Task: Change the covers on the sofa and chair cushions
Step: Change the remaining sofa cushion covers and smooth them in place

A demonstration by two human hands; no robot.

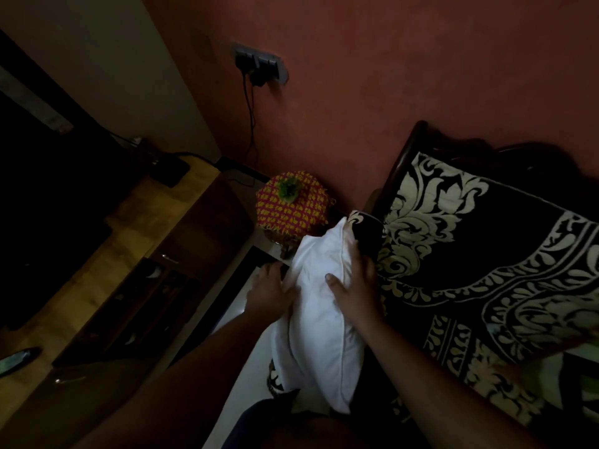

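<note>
Bare white cushion (319, 322) upright near lap, beside patterned sofa (479, 254). Left hand (267, 294) presses flat; right hand (351, 286) clasps edge. Old cover apparently off; fresh cover needed next.

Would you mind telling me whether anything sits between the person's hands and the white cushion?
Nothing visible does. The left hand lies against the white cushion on one side, and the right hand grips its other edge, thumb across the front.
</note>
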